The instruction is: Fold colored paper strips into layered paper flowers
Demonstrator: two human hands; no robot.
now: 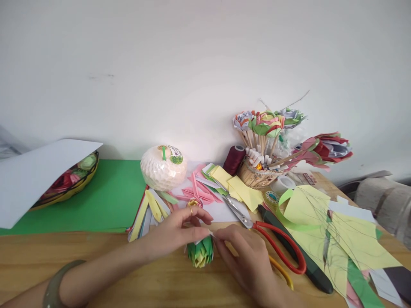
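1. The left hand (175, 233) pinched the top of a folded paper piece (201, 253) standing on the table (96, 269).
2. The right hand (247, 256) touched its upper right side, fingers narrowed on a paper tip.
3. The piece stood between both hands, long axis roughly upright, scissors (272, 239) just right.

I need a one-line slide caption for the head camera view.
Left hand and right hand pinch a green-and-yellow folded paper piece on the wooden table, beside red-handled scissors.
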